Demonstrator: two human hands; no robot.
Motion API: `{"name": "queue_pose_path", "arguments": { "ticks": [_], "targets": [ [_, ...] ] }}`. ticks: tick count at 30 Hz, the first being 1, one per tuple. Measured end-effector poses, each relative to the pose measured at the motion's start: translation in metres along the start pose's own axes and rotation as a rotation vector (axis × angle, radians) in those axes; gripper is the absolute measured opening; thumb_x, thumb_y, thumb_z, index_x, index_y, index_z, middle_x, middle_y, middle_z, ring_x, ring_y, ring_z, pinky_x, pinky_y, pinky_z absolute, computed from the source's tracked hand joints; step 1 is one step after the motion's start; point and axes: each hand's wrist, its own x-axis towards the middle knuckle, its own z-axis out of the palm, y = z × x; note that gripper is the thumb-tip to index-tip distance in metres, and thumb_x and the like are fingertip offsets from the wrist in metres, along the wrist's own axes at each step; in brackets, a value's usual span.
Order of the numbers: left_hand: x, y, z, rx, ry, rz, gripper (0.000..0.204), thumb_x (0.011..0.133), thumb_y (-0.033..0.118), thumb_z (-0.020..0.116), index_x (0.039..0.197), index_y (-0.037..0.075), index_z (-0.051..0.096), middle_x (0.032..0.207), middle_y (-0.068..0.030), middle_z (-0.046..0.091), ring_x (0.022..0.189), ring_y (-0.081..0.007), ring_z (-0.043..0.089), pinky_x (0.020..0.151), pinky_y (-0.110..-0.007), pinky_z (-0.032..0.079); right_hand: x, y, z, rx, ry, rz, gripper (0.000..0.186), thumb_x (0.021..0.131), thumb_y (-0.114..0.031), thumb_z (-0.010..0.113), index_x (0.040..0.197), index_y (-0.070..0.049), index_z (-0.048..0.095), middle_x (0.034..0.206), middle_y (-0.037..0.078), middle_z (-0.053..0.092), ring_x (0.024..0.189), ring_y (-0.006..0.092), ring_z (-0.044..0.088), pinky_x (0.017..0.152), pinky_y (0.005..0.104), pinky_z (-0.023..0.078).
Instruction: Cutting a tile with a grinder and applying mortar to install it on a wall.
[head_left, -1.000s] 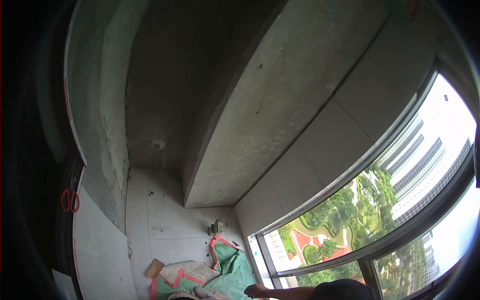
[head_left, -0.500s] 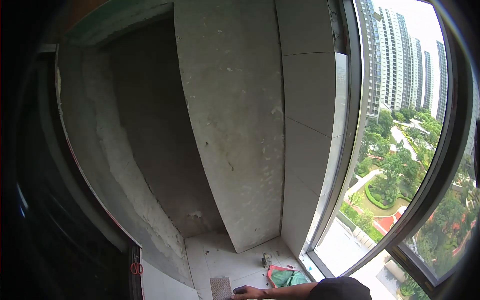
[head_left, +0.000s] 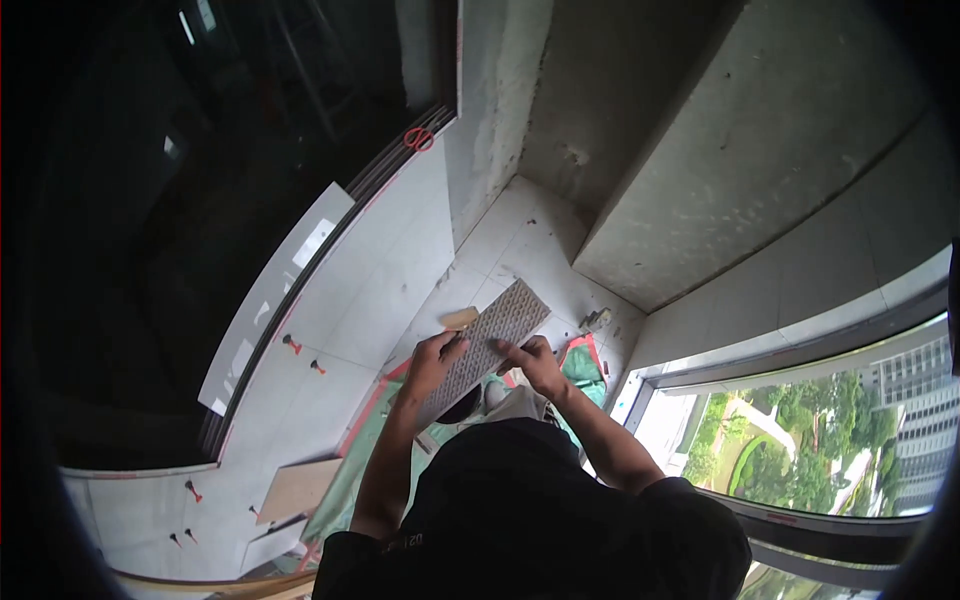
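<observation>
A long grey-brown tile (head_left: 512,312) with a bumpy, patterned face lies slantwise in front of my body. My left hand (head_left: 437,357) grips its left long edge, thumb on the bumpy face. On the opposite edge my right hand (head_left: 535,362) is closed round the tile, its thumb also on that face. The fingers under the tile are hidden. Beside the tile's left edge is a small tan piece (head_left: 460,319). To the right of its far end, a small tool or block (head_left: 597,319) stands on the floor; its kind is unclear.
Green sheeting with a red border (head_left: 583,362) covers part of the pale tiled floor (head_left: 505,240). At left, a low white-tiled wall (head_left: 375,280) carries several red-and-black fittings (head_left: 291,344). Red-handled scissors (head_left: 419,139) rest on its top. A window (head_left: 800,430) stands at right; a tan board (head_left: 297,487) leans lower left.
The view has swung downward and turned. Earlier only one hand showed, at the tile near the lower edge; now both hands hold the tile in front of my body.
</observation>
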Motion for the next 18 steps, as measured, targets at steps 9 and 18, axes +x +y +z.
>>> {"name": "queue_pose_path", "arguments": {
  "ticks": [9,18],
  "targets": [
    [-0.264,0.019,0.011,-0.234,0.579,-0.399,0.026,0.108,0.025,0.077,0.102,0.0,0.077,0.09,-0.0104,0.076,0.076,-0.0195,0.074,0.068,-0.035,0.056,-0.038,0.032,0.143,0.012,-0.023,0.251,0.033,0.108,-0.019,0.076,0.126,0.009,0.074,0.111,0.014,0.081,0.093,0.0249,0.08,0.079,0.0389,0.068],
    [-0.339,-0.027,0.055,-0.851,0.895,-0.328,0.067,0.101,0.031,0.087,0.152,-0.002,0.06,0.14,-0.013,0.071,0.129,-0.0233,0.069,0.109,-0.041,0.058,-0.079,0.126,0.156,-0.064,-0.514,0.536,0.032,0.113,-0.025,0.066,0.139,-0.006,0.068,0.124,0.009,0.079,0.111,0.0247,0.076,0.087,0.0387,0.058]
  ]
}}
